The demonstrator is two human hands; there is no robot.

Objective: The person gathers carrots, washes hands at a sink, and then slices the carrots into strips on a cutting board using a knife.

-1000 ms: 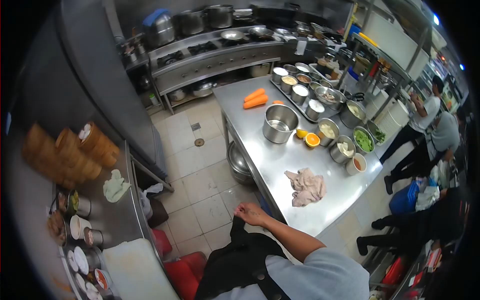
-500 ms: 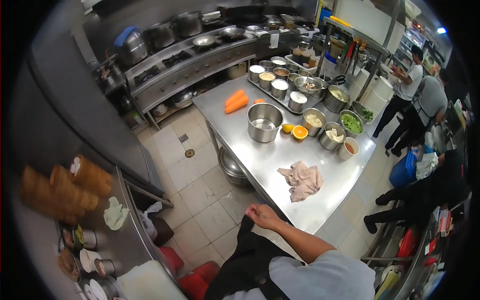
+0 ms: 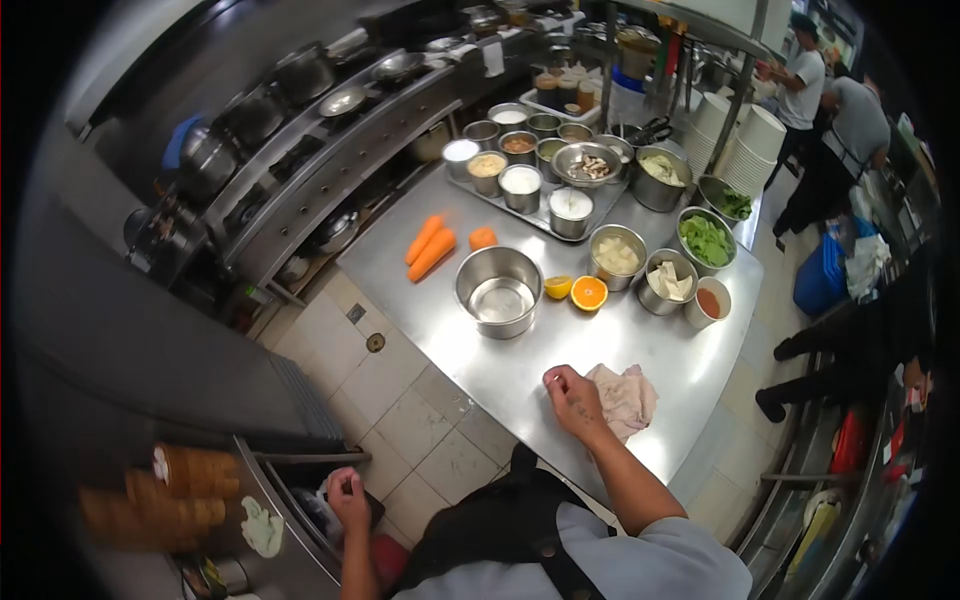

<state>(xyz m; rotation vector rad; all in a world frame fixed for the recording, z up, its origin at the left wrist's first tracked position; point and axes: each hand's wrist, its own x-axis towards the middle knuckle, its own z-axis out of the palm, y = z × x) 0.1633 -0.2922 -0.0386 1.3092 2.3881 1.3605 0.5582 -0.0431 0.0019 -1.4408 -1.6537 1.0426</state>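
My right hand (image 3: 575,402) hangs over the steel worktable (image 3: 480,360) with its fingers curled in, and I see nothing held in it. Just beside it, partly covered by the hand and wrist, lies a crumpled pale piece of raw meat with skin (image 3: 628,400), perhaps chicken. Low at the left, between my apron (image 3: 480,530) and the side counter, is my left hand (image 3: 349,498), its fingers curled and nothing visible in them. Farther up the table stand a deep steel pot (image 3: 500,300), a cut orange (image 3: 589,293) and a lemon piece (image 3: 558,288).
Carrots (image 3: 432,254) lie at the table's left. Behind are a tray (image 3: 560,228) of ingredient tins, a bowl of greens (image 3: 706,240) and a cup of red-brown sauce (image 3: 709,303). Stoves line the back left. Bamboo steamers (image 3: 195,472) stand on the left counter. Other people work at right.
My right hand has left the apron's edge and moved right, over the table beside the meat. My left hand has come into view at lower left. The camera view has shifted.
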